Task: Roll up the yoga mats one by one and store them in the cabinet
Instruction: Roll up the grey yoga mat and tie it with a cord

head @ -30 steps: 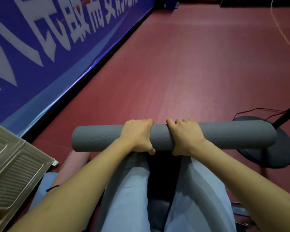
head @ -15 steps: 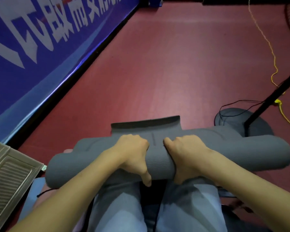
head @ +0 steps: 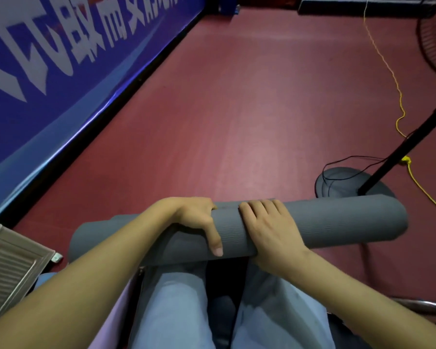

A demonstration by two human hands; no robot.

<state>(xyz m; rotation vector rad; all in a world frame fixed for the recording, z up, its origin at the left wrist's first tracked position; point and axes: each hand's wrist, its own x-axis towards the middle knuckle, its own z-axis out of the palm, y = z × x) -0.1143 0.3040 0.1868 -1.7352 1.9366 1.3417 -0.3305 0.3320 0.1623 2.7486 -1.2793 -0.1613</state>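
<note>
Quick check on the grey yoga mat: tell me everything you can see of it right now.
The grey yoga mat is fully rolled into a thick matte tube with a fine ribbed, foam-like surface. It lies crosswise over the person's lap, right end tilted slightly higher. The left hand and right hand grip it side by side at the middle, fingers curled over the top. Its right end overlaps the fan base in view.
</note>
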